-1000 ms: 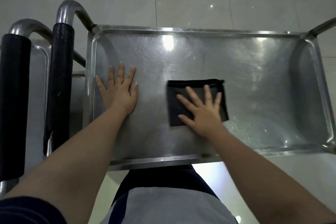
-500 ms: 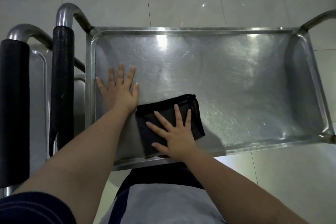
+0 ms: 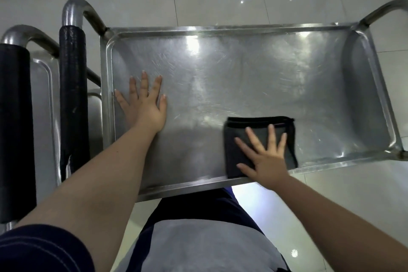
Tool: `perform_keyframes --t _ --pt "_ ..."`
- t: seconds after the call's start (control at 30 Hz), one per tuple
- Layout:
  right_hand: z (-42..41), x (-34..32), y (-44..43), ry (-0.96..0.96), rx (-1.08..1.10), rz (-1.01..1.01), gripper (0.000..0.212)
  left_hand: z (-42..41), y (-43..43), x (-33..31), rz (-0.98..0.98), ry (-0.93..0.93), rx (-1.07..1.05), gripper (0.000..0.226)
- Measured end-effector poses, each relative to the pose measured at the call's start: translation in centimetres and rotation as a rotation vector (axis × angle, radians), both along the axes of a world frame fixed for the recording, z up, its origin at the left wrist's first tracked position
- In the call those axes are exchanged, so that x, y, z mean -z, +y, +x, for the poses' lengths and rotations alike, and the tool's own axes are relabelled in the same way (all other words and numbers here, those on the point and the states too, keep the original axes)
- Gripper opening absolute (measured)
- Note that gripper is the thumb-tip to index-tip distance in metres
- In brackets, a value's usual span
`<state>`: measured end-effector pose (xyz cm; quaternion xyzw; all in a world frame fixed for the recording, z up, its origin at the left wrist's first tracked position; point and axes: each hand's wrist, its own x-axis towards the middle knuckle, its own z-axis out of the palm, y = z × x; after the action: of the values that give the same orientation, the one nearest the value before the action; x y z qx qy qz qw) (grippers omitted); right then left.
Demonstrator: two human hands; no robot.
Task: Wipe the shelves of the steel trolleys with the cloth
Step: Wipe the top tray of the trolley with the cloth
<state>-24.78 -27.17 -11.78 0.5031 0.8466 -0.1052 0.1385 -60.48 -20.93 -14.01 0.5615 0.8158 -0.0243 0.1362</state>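
Right hand (image 3: 266,158) is spread flat on the folded dark grey cloth (image 3: 236,148), near the shiny steel trolley shelf's (image 3: 242,77) front edge. Left hand (image 3: 145,105) lies flat too, fingers splayed on bare steel.

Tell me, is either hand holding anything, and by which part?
Neither has a grip on anything. The right hand presses flat on the cloth; the left hand lies flat on the shelf.

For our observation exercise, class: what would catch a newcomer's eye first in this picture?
The shiny steel shelf fills the middle of the view, streaked with glare. On its near right part lies a folded dark cloth, pressed flat under the right hand. The left hand rests spread on the shelf's left side.
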Motion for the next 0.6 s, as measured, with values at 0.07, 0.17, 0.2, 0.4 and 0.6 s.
perform_keyframes --t 0.07,0.17,0.2,0.4,0.6 --pt "-5.7 0.2 -2.0 0.075 -0.101 0.018 0.071 -0.1 0.0 -0.3 -0.024 -0.005 0.005 0.056" --pt "-14.0 0.5 -4.8 0.127 -0.122 -0.029 0.070 -0.3 0.0 -1.3 -0.052 -0.036 0.011 0.056" --pt "-15.8 0.5 -5.4 0.119 -0.103 -0.053 0.071 -0.3 0.2 -1.8 -0.059 -0.057 0.014 0.056" --pt "-13.7 -0.7 -2.4 0.169 -0.176 -0.098 0.064 1.1 -1.3 -5.3 0.023 -0.320 -0.023 0.046" --pt "-9.8 -1.7 9.4 0.235 0.109 -0.069 0.055 9.2 -10.6 -4.6 -0.025 -0.126 0.273 0.061"
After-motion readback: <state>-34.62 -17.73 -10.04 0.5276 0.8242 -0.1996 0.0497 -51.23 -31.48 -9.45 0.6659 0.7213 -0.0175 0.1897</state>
